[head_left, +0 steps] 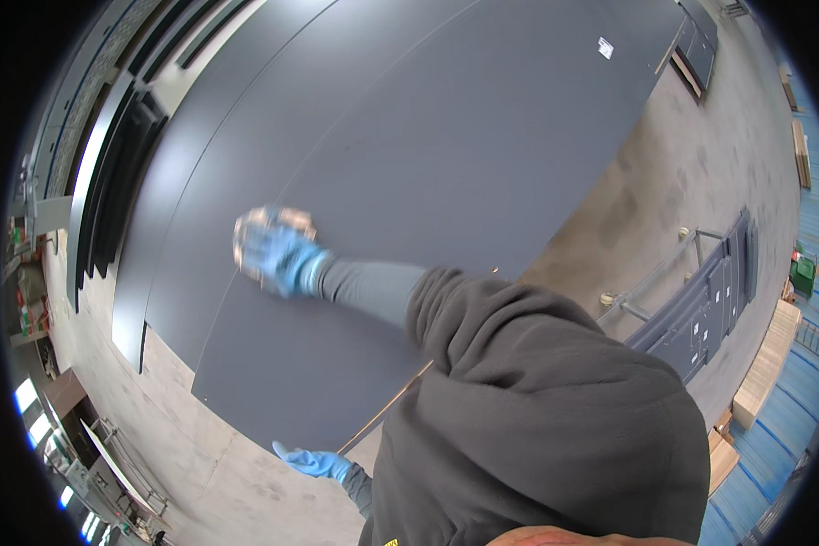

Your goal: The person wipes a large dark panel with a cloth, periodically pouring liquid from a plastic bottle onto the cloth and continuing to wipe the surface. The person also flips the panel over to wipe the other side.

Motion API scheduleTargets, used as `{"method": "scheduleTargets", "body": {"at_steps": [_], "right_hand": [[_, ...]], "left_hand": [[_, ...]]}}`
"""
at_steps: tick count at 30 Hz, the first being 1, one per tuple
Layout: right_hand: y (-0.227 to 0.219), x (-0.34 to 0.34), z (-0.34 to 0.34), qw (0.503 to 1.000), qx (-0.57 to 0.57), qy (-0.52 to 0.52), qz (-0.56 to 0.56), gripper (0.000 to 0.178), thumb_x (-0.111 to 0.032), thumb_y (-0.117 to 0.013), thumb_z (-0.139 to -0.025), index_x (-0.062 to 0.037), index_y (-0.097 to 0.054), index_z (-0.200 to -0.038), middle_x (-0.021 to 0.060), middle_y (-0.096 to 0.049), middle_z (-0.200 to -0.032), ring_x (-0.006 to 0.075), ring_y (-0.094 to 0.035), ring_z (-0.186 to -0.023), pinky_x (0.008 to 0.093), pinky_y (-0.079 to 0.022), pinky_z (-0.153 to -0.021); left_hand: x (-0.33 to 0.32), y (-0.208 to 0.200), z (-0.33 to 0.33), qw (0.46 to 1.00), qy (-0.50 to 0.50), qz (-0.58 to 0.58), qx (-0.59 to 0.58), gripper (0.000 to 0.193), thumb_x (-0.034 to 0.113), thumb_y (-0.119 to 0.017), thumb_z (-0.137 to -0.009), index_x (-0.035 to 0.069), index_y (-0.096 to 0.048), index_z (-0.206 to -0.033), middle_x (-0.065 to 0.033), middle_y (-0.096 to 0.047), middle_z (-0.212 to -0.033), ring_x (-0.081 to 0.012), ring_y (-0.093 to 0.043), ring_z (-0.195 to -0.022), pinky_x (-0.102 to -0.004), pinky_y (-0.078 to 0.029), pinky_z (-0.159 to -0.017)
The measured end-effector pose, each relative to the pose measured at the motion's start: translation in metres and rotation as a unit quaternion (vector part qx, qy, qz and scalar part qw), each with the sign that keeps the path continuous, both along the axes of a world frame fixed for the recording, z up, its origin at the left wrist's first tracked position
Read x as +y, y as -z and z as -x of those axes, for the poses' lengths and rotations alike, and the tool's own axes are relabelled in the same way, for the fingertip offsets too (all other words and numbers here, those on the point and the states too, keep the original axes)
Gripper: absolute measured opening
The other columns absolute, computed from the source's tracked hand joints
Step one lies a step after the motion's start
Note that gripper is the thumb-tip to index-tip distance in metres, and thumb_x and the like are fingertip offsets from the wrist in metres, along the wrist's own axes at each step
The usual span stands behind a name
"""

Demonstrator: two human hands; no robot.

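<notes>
My right hand, in a blue glove, presses a crumpled, light-patterned cloth against a large dark grey panel. Hand and cloth are smeared by motion, and the palm side is hidden. Across the picture reaches my right arm in its dark sleeve. My left hand, also blue-gloved, lies by the near edge of the panel with fingers stretched out. It holds nothing; whether it touches the edge, I cannot tell. A small white label sticks to the far part of the panel.
Long dark profiles are stacked at the left. On the right, a wheeled metal cart stands beside dark labelled panels. Farther right are cardboard packs and a green box. Concrete floor surrounds the panel.
</notes>
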State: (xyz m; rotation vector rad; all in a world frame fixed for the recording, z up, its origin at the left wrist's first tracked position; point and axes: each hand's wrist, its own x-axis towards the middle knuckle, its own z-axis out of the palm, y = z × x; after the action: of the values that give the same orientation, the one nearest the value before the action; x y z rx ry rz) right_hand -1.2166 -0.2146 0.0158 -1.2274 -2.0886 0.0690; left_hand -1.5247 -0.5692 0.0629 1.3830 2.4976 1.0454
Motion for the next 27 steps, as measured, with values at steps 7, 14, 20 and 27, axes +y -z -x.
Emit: {"method": "scheduleTargets", "body": {"at_steps": [7, 14, 20, 27], "right_hand": [[-0.040, 0.014, -0.461, 0.918, -0.095, 0.384, 0.021, 0.030, -0.030, -0.072, -0.093, -0.0096, -0.071, -0.115, 0.0145, -0.067, -0.119, 0.0352, -0.068, -0.111, 0.0513, -0.056, -0.092], [-0.006, -0.233, -0.754, 0.596, 0.279, 0.725, 0.201, 0.031, -0.028, -0.059, -0.108, -0.0064, -0.077, -0.121, 0.0085, -0.081, -0.113, 0.0268, -0.075, -0.105, 0.0417, -0.058, -0.097], [-0.025, -0.239, -0.707, 0.847, 0.075, 0.523, -0.061, 0.025, -0.017, -0.061, -0.104, -0.0056, -0.069, -0.124, 0.0111, -0.071, -0.113, 0.0260, -0.072, -0.094, 0.0416, -0.064, -0.084], [-0.042, -0.168, -0.333, 0.995, -0.074, -0.058, 0.029, 0.046, -0.028, -0.076, -0.089, -0.0117, -0.065, -0.131, 0.0132, -0.064, -0.133, 0.0335, -0.064, -0.128, 0.0557, -0.056, -0.103]], "left_hand": [[0.149, -0.016, -0.233, 0.975, 0.188, -0.046, -0.108, 0.062, 0.049, -0.048, -0.115, -0.001, -0.048, -0.152, -0.0188, -0.053, -0.161, -0.0332, -0.051, -0.151, -0.0480, -0.041, -0.129], [0.214, -0.032, -0.407, 0.897, 0.345, -0.077, -0.264, 0.080, 0.056, -0.038, -0.116, -0.007, -0.038, -0.166, -0.0209, -0.045, -0.171, -0.0311, -0.049, -0.154, -0.0482, -0.039, -0.128], [0.199, -0.052, -0.447, 0.911, 0.316, -0.008, -0.264, 0.097, 0.075, -0.036, -0.111, -0.005, -0.041, -0.165, -0.0187, -0.046, -0.170, -0.0321, -0.042, -0.160, -0.0463, -0.035, -0.131], [0.173, -0.056, -0.435, 0.905, 0.343, -0.018, -0.253, 0.094, 0.071, -0.031, -0.114, -0.007, -0.041, -0.164, -0.0211, -0.047, -0.168, -0.0332, -0.045, -0.157, -0.0473, -0.036, -0.132]]}}
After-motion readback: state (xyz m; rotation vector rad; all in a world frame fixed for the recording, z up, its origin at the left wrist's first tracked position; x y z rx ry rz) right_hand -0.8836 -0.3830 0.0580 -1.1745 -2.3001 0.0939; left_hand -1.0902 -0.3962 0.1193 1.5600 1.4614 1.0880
